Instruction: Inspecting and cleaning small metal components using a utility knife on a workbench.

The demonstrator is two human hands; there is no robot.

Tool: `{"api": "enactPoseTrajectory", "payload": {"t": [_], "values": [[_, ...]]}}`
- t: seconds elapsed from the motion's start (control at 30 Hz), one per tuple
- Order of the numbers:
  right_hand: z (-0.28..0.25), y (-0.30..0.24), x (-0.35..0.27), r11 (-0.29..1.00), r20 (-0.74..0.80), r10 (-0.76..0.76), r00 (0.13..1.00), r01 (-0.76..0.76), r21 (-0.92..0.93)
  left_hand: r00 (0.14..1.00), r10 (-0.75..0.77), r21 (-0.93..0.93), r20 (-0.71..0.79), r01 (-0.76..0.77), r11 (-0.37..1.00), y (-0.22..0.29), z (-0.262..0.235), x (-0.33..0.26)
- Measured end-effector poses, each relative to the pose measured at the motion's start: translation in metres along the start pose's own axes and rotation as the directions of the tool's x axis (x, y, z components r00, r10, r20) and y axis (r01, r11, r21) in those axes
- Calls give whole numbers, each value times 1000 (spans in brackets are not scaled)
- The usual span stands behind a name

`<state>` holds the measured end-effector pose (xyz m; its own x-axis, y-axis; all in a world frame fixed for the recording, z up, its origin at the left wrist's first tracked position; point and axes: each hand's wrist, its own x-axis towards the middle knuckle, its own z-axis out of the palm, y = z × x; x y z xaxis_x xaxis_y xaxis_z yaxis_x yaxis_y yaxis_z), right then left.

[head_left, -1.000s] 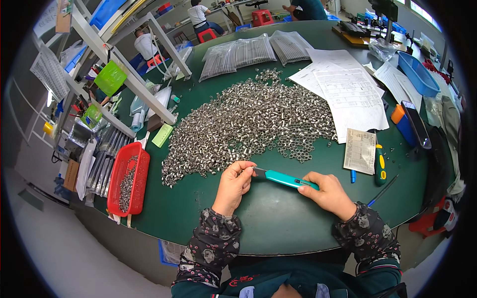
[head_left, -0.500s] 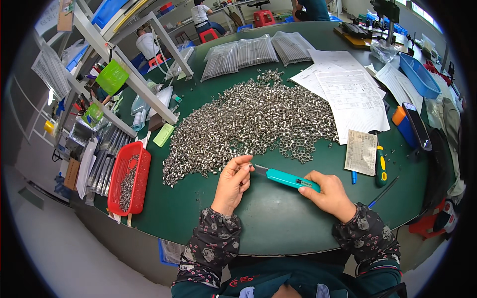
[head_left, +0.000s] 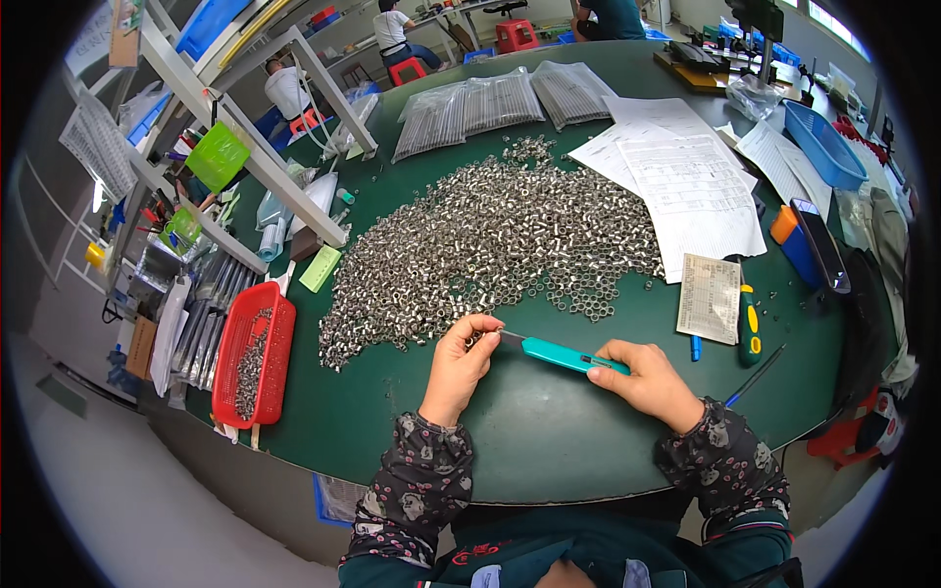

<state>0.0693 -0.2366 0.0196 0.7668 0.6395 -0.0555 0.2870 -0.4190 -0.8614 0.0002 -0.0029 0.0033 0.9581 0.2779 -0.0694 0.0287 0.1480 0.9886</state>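
Observation:
My right hand (head_left: 639,380) is closed around the handle of a teal utility knife (head_left: 564,355), whose grey blade points left. Thumb and index finger of my left hand (head_left: 458,365) pinch a small metal ring (head_left: 498,331), mostly hidden by the fingertips. The tip of the blade meets the ring, or lies very close to it. Just beyond both hands spreads a large heap of small silvery metal rings (head_left: 490,235) on the green tabletop (head_left: 549,431).
A red basket (head_left: 284,363) with small metal parts stands at the left edge. Papers (head_left: 696,196), a tan printed card (head_left: 708,299), a yellow-green screwdriver (head_left: 750,328) and a phone (head_left: 821,245) lie at right. Bagged metal tubes (head_left: 500,103) rest at the back.
My left fingers have shifted slightly, and the knife has turned a little in my right hand so its handle looks narrower. The rest shifts only slightly in the picture.

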Motion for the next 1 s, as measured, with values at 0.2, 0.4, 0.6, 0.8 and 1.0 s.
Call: {"api": "enactPoseTrajectory", "payload": {"t": [0.2,0.4,0.6,0.8,1.0], "values": [[-3,5,0,998,42,8,999,-10,68,927,373,442,43,-353,825,-8,-2,2],[5,-9,-9,918,-246,-328,912,246,-312,998,43,106,-47,-38,994,-2,-3,1],[2,-7,-5,951,-179,-209,961,158,-265,999,-49,-132,-8,48,990,-2,-4,3],[1,-3,-3,967,-162,-170,972,134,-216,998,-62,-128,27,65,990,1,-2,2],[1,0,-1,966,-125,-172,977,143,-214,1000,-12,-18,23,12,1000,1,-2,0]]}}
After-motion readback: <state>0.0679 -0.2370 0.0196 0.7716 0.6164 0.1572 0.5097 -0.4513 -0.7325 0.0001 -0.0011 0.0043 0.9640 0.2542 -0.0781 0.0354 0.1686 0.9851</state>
